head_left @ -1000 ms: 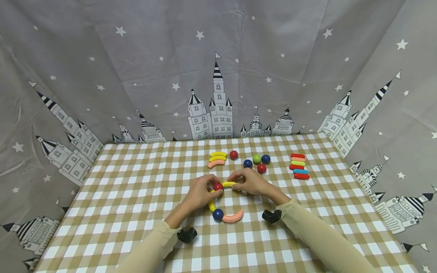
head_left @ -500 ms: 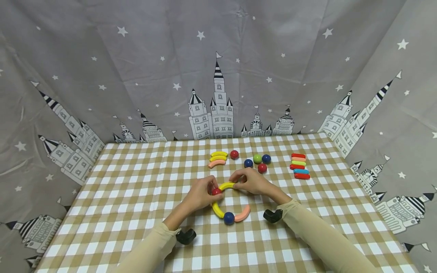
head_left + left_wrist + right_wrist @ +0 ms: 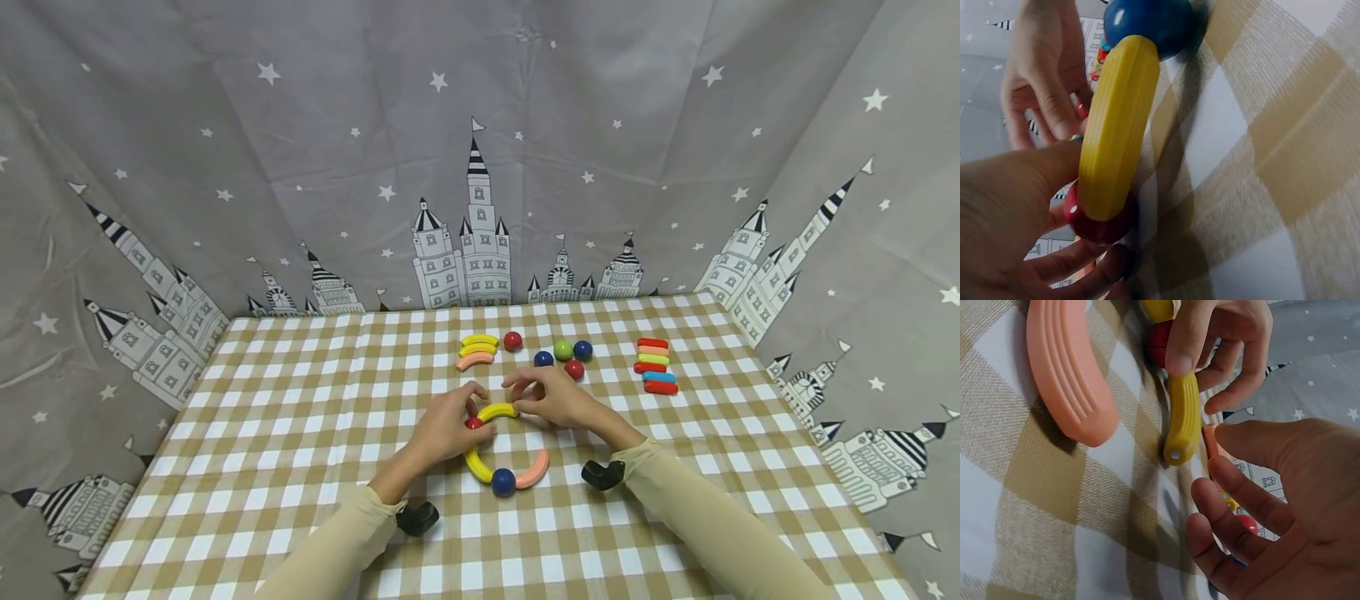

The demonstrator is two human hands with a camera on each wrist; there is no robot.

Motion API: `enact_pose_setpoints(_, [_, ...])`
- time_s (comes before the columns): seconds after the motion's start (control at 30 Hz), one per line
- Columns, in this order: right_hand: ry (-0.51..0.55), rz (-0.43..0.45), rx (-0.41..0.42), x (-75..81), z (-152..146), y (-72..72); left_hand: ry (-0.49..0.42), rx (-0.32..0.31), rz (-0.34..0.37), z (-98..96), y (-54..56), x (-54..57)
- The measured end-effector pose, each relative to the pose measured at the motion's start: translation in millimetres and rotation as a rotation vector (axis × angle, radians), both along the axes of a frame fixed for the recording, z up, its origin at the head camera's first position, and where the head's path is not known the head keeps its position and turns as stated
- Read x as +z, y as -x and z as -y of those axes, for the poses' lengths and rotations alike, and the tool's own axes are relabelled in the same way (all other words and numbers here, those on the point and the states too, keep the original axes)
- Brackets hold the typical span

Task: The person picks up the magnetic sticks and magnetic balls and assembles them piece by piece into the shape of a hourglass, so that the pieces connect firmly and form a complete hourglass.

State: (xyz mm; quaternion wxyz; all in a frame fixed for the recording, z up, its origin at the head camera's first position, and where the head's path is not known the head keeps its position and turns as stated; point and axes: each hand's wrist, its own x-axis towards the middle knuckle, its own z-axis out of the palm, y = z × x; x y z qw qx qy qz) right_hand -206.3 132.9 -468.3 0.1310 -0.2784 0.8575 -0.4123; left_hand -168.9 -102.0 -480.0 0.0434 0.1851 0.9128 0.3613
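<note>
My left hand [image 3: 441, 429] is at the red ball [image 3: 473, 423], its thumb touching by the ball and its index fingertip lifted off. The other fingers' contact is partly hidden. From the ball a curved yellow stick [image 3: 497, 411] runs toward my right hand [image 3: 557, 398]. That hand's fingers [image 3: 1254, 512] spread just past the stick's free end, apart from it in the right wrist view. A second curved yellow stick [image 3: 1119, 125] joins the red ball to a blue ball [image 3: 503, 482]. A curved pink stick [image 3: 533, 469] continues from the blue ball, making an unclosed ring.
Behind the hands lie curved yellow sticks [image 3: 478, 340], a curved pink one [image 3: 476, 360] and a lone red ball [image 3: 513, 340]. Blue, green [image 3: 563, 350] and red balls cluster to their right. Straight coloured sticks [image 3: 652, 358] are stacked at the far right of the checked tablecloth [image 3: 300, 417].
The joined pieces have swung, the blue ball and pink stick shifting right. My right fingers have let go of the yellow stick's end. My left index finger has lifted from the red ball.
</note>
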Motion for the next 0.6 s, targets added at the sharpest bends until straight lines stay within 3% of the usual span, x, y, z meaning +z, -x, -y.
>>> enact_pose_setpoints(0.2, [-0.023, -0.041, -0.01, 6.8, -0.3, 1.3, 0.0, 0.029, -0.036, -5.6, 7.8, -5.3])
enact_pose_setpoints(0.6, [0.032, -0.14, -0.086, 26.2, 0.5, 16.4, -0.004, -0.002, -0.107, -15.0, 18.6, -11.6])
